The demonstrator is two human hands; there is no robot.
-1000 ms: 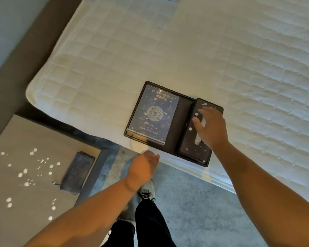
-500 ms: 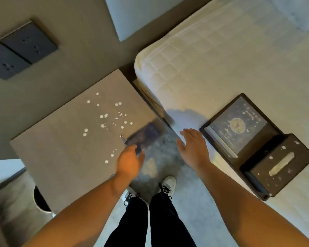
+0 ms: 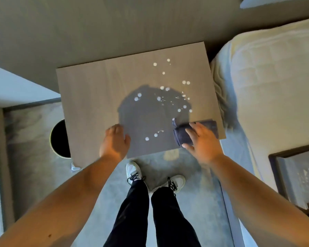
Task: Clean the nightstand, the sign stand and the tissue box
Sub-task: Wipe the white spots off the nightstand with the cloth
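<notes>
Fingers of the right hand are spread over the folded dark cloth, thumb curled under its near edge, taking hold of it at the nightstand's front right corner. The left hand lies flat and slack on the front edge, holding nothing.

A second ago the right hand was on the tissue box over on the bed and the left was reaching toward the cloth; half a second ago the left was at the cloth. Now the view has swung square onto the nightstand, the right hand has the cloth and the left only braces. I judge that wiping of the top is about to start, with none of it done: white spots are scattered across the right half of the top, thickest inside the head's shadow and a few near the front edge.

The sign stand lies on the bed at the right edge of view, blurred and cut off; the tissue box is out of view. Both look parked there until the top is clean.

Nothing stands on the nightstand to block a sweep. A round bin sits just beside its left front corner, partly under it, and the mattress edge presses close on the right.
</notes>
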